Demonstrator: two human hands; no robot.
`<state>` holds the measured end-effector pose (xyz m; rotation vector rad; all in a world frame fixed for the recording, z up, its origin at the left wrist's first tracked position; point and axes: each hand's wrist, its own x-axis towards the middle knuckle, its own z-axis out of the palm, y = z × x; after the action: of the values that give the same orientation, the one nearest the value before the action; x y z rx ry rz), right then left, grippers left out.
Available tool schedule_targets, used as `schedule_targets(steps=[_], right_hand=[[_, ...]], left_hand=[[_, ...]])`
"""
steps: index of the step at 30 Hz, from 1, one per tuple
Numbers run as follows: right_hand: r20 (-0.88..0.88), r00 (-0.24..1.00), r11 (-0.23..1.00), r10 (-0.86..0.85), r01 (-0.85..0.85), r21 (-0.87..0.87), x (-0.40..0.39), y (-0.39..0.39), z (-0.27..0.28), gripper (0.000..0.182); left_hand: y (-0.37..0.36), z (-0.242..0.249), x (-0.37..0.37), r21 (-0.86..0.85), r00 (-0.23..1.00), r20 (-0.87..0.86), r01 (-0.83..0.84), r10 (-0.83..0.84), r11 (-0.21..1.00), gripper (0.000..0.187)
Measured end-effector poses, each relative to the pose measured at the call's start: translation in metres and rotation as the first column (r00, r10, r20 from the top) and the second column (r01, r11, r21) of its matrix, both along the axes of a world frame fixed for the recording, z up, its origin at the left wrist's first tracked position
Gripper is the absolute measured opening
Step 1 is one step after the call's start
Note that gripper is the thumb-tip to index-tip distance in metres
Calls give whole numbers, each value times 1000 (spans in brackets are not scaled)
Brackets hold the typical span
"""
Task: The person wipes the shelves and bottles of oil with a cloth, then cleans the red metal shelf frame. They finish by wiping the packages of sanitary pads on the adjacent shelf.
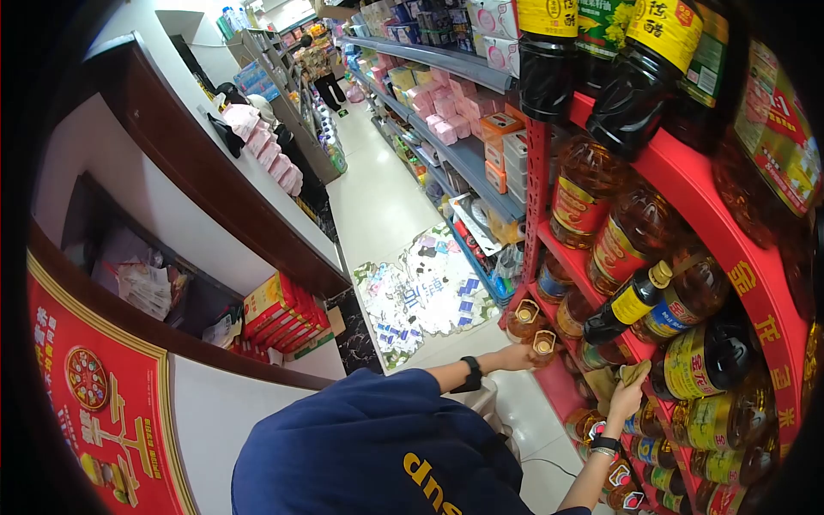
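My left hand, below a black wristband, grips a bottle of amber oil by its upper part, at the end of the low red shelf. Another oil bottle stands right behind it. Bunched in my right hand is a tan cloth, held against the red rack's bottle rows. Close above that hand, a dark bottle with a yellow label leans outward at a tilt. The undersides of both hands are hidden.
Red shelving full of bottles fills the right side. Beyond it, blue-grey shelves hold packaged goods. A patterned floor sticker lies in the aisle. Left are a counter and red boxes. A person stands far down the aisle.
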<state>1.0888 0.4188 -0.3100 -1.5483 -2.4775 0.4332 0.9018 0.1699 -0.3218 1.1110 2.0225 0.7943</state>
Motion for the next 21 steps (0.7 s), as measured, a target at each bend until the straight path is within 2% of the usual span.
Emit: schedule_targets(steps=[1,3,6,7,9,10,11,12,13,14,15,16,18,19,21], right_hand=[[5,1000,1000,3,-3,1,0,-1,-1,79],[13,1000,1000,-23,23,-4,-1,-3,0,79],[-27,999,998,-23,25,64,1,-8,-8,78],[-27,997,998,-70,70,-3,0,-14,-3,77],[-82,992,995,-99,98,-16,3,-22,-10,77],[-51,989,990,-136,134,-48,2,-32,-6,73],[-250,968,999,-17,9,-32,15,-26,-48,64],[-543,839,989,47,-116,-93,17,-34,-65,57],[-535,844,979,-47,-69,-194,18,-51,-65,57],[-419,896,950,-144,7,-311,16,-77,-40,57],[-204,958,930,-199,120,-346,18,-94,-43,58],[-155,976,966,-150,112,-231,22,-111,-56,54],[-157,980,916,-125,53,-398,27,-141,-77,48],[-148,977,917,-152,84,-390,22,-155,-74,48],[-45,998,873,-38,11,-487,1,-192,-66,48]], left_hand=[[-19,-21,1,-83,998,-43,-49,45,995,36],[-52,-46,-5,-201,997,27,-69,76,977,38],[-95,-60,-13,-212,986,50,-144,158,966,38],[-105,-64,-16,-217,978,70,-175,194,960,39],[-119,-68,-26,-242,966,80,-220,246,945,38],[-121,-65,-34,-227,969,86,-206,230,952,38],[-123,-60,-39,-242,964,72,-231,255,942,37],[-127,-56,-45,-259,958,61,-255,279,932,37],[-129,-53,-54,-249,962,72,-238,263,939,37],[-129,-52,-64,-227,968,61,-225,244,948,37],[-128,-49,-73,-205,973,53,-209,224,956,37],[-128,-34,-84,-233,970,74,-211,233,949,39],[-132,-37,-107,-200,968,97,-207,229,958,40],[-133,-37,-119,-174,963,97,-232,251,957,40],[-140,-34,-139,-153,970,109,-198,215,968,41]])
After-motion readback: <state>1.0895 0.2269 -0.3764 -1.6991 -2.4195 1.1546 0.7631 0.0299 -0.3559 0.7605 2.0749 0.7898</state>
